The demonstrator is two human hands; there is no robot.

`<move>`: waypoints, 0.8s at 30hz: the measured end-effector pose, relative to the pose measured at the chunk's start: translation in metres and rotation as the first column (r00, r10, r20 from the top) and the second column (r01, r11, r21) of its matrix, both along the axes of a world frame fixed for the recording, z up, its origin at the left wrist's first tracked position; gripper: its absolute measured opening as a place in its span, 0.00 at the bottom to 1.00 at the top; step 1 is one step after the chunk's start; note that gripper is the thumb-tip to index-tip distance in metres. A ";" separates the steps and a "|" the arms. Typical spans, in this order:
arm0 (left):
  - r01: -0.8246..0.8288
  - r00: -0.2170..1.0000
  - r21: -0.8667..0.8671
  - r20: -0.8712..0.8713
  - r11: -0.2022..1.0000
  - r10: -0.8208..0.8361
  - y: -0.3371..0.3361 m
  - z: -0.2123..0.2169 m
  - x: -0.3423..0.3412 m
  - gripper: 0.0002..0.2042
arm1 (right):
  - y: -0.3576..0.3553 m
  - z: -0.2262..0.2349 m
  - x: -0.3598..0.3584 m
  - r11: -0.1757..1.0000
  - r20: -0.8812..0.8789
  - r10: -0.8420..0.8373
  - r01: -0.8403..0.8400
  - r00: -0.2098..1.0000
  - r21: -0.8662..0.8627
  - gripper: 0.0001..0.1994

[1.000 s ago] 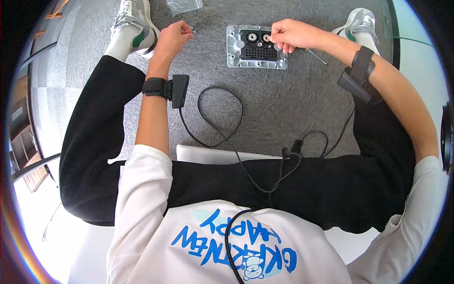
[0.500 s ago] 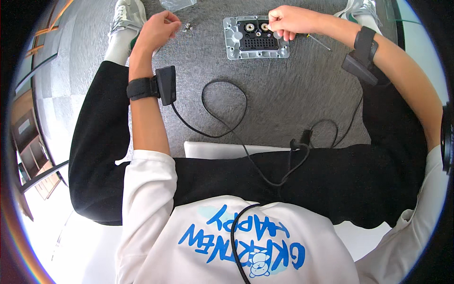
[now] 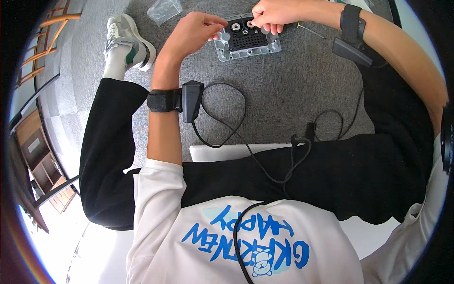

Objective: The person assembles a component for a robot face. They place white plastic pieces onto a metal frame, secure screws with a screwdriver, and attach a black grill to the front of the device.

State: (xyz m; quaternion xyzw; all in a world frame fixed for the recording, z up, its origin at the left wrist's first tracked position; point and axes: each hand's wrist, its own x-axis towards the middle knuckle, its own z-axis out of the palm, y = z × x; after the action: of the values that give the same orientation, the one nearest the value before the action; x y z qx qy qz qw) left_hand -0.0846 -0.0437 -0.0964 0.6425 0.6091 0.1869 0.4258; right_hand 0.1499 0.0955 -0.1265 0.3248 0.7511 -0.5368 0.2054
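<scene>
A grey metal housing lies on the carpet at the far middle, with a black perforated plate set inside it. Two pale round fittings sit on the plate; the left fitting is in full view. My right hand bends over the other one, thumb and forefinger pinched at it; whatever they grip is too small to make out. At the housing's upper left edge is my left hand, its fingertips drawn together. I cannot see what lies between them.
A thin screwdriver-like rod lies right of the housing. Farther left is a clear plastic bag. A black cable loops across the carpet to my wrist strap units. My shoe rests at the left.
My left hand has moved right, from beside some small metal pieces to the housing's left edge. My right hand stays pinched at the right fitting. The view has shifted and the housing appears slightly turned.
</scene>
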 end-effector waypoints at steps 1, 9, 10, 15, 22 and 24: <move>0.012 0.996 0.020 -0.088 1.000 -0.011 0.001 0.002 0.002 0.15 | 0.000 -0.001 0.003 1.000 0.002 0.017 -0.017 1.000 0.016 0.18; -0.129 0.991 0.028 0.039 0.991 0.128 -0.001 0.009 0.019 0.07 | 0.005 -0.011 0.007 0.999 -0.020 0.012 -0.013 1.000 -0.036 0.18; -0.091 0.996 0.028 0.014 0.995 0.090 -0.001 0.011 0.020 0.07 | 0.005 -0.011 0.006 0.999 -0.021 0.010 -0.011 1.000 -0.044 0.18; 0.011 1.000 0.052 -0.029 0.999 -0.009 0.000 -0.001 0.026 0.07 | 0.004 -0.010 0.005 0.999 -0.010 -0.010 0.010 1.000 -0.039 0.18; 0.014 0.993 0.071 -0.116 0.997 -0.005 -0.003 -0.012 0.027 0.08 | 0.006 -0.011 0.006 0.998 -0.057 0.033 -0.036 0.998 -0.047 0.16; 0.022 0.994 0.076 -0.105 0.997 -0.013 -0.005 -0.014 0.026 0.08 | 0.005 -0.011 0.005 0.998 -0.059 0.043 -0.046 0.997 -0.042 0.16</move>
State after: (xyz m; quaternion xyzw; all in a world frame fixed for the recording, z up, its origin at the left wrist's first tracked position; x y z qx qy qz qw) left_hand -0.0582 -0.0483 -0.1108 0.6726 0.6173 0.1725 0.3698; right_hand 0.1552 0.1007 -0.1379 0.2880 0.7520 -0.5573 0.2024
